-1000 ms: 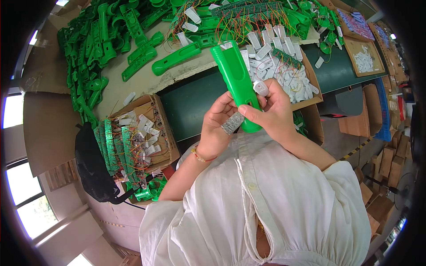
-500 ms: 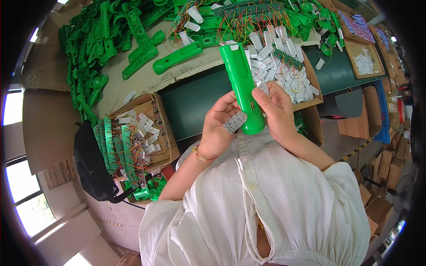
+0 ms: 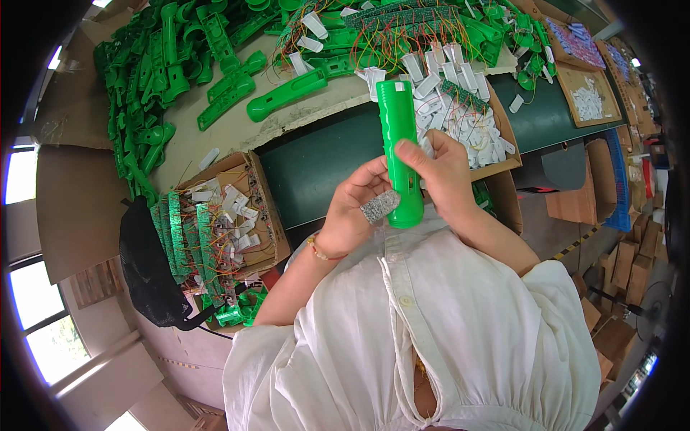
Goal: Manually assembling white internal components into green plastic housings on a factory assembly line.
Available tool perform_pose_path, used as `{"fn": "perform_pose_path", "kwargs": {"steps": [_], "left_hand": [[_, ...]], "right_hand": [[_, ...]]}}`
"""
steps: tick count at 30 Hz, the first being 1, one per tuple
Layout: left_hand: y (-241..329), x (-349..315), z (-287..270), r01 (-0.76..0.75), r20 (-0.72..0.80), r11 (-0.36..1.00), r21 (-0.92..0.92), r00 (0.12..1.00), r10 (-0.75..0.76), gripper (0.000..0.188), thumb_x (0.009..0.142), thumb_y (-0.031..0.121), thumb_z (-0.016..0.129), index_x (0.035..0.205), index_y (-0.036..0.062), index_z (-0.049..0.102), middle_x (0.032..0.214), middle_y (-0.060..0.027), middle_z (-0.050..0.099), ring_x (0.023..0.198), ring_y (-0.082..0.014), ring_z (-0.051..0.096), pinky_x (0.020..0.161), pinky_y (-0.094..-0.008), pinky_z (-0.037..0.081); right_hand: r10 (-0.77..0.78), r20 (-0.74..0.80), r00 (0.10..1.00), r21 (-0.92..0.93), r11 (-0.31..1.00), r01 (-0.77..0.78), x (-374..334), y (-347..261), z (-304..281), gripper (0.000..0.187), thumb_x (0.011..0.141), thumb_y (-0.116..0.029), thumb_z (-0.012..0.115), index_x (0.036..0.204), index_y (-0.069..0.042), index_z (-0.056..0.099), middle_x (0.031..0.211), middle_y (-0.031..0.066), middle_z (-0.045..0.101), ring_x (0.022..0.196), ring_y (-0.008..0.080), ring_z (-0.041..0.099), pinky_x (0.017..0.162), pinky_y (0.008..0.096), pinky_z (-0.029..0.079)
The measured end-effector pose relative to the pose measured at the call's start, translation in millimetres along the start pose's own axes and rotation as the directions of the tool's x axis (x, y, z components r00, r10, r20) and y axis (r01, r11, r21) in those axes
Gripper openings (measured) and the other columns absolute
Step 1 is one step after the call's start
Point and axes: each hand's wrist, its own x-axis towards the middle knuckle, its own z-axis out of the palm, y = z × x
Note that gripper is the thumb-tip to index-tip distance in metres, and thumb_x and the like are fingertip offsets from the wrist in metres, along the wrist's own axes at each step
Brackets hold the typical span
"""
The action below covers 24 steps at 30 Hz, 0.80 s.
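Observation:
A green plastic flashlight housing (image 3: 397, 122) stands nearly upright in front of my chest, a slot in its side facing me. My left hand (image 3: 348, 212) grips its lower part from the left, a grey speckled wrap on the thumb. From the right, my right hand (image 3: 453, 179) holds it too, its thumb pressed on the front above the slot. A small white piece (image 3: 427, 148) shows by the right fingers; its kind and how it is held are hidden.
Green housing shells (image 3: 169, 57) pile up at the far left. Beyond the housing, a cardboard box (image 3: 503, 167) holds white plastic parts and wired circuit boards. Another box (image 3: 269, 215) with boards and white parts stands left, beside a black bag (image 3: 147, 266). Dark green table surface (image 3: 316, 161) lies between.
The housing has turned more upright, its top shifting right and its lower end slightly down. My right thumb has slid left across its front. Both hands keep their hold.

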Motion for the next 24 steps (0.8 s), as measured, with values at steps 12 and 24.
{"fn": "perform_pose_path", "kwargs": {"steps": [12, 24], "left_hand": [[1.3, -0.4, 0.0, 0.05, 0.027, 0.985, -0.164, 0.999, -0.046, 0.046, 0.084, 0.0, 0.053, 0.128, 0.0049, 0.039, 0.117, -0.0067, 0.05, 0.106, -0.0162, 0.05, 0.087, -0.0299, 0.044], [2.9, 0.3, 1.5, 0.037, 0.031, 0.991, -0.131, 0.999, -0.033, 0.043, 0.087, 0.0, 0.047, 0.128, 0.0088, 0.04, 0.119, -0.0087, 0.05, 0.109, -0.0219, 0.05, 0.086, -0.0337, 0.046]], "right_hand": [[0.177, 0.086, 0.98, 0.303, 0.933, -0.195, -6.1, -18.2, 3.9, 0.04, 0.075, -0.037, 0.071, 0.064, -0.008, 0.045, 0.057, -0.0013, 0.048, 0.046, 0.002, 0.042, 0.038, 0.0185, 0.031], [0.106, 0.128, 0.986, 0.446, 0.882, -0.153, -9.5, -11.3, -3.3, 0.022, 0.084, -0.023, 0.043, 0.069, -0.007, 0.049, 0.062, -0.0021, 0.044, 0.057, 0.0056, 0.035, 0.053, 0.0219, 0.028]]}}
